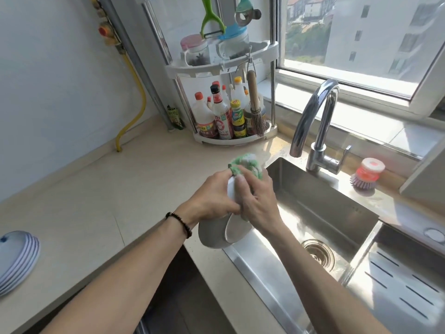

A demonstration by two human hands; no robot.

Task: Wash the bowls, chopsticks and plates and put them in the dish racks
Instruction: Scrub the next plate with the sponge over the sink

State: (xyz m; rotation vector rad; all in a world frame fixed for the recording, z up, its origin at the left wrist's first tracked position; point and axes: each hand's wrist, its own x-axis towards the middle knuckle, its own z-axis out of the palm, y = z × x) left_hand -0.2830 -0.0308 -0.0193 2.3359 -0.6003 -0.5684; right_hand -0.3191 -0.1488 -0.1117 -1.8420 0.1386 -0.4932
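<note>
My left hand (212, 198) grips a white bowl (216, 233) by its rim, tilted on edge over the left rim of the steel sink (320, 203). My right hand (258, 201) holds a green and white scouring cloth (245, 162) and presses it against the bowl's upper edge. The cloth sticks out above both hands. A stack of white plates with blue rims (16, 259) lies on the counter at the far left. No chopsticks are in view.
The curved faucet (313, 121) stands behind the sink, no water running. A perforated steel drain tray (404, 283) fills the right basin. A red-topped dish brush (366, 174) sits on the ledge. A corner rack with sauce bottles (224, 116) stands at the back of the beige counter (96, 201).
</note>
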